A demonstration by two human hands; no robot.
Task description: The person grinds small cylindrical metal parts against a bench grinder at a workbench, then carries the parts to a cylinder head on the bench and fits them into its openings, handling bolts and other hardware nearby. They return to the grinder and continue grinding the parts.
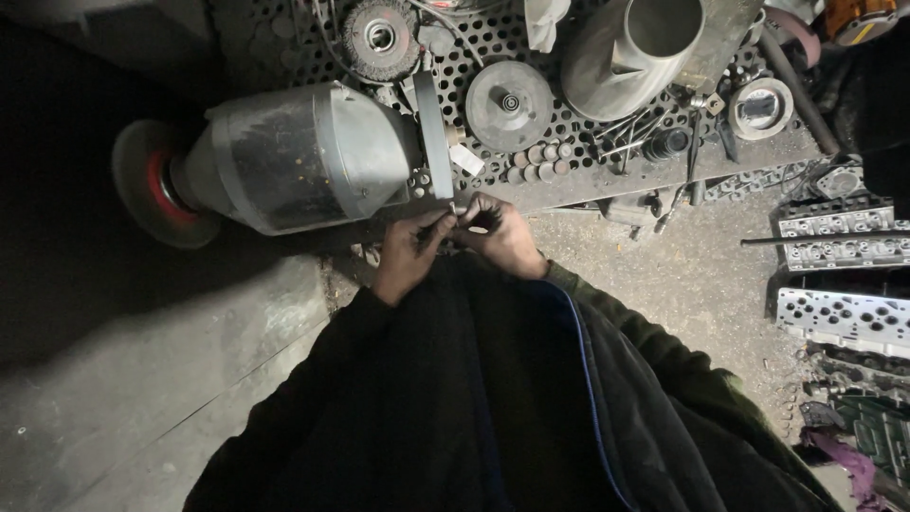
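Note:
My left hand [409,254] and my right hand [502,237] are pressed together at the front edge of a perforated metal workbench [588,175]. Between their fingertips they pinch a small dark metal part with a bright tip [455,210]; its exact shape is too small to tell. Both sleeves are dark, the right one with a blue seam. Just above the hands a bench grinder motor [303,156] lies with a red-hubbed wheel [161,185] at its left end.
On the bench lie a wire brush wheel [379,38], a grey disc [509,102], a metal cone-shaped pipe [630,52], several small round pieces [540,161] and loose tools. Cylinder heads [839,237] lie on the dirty floor at right. Concrete floor fills the left.

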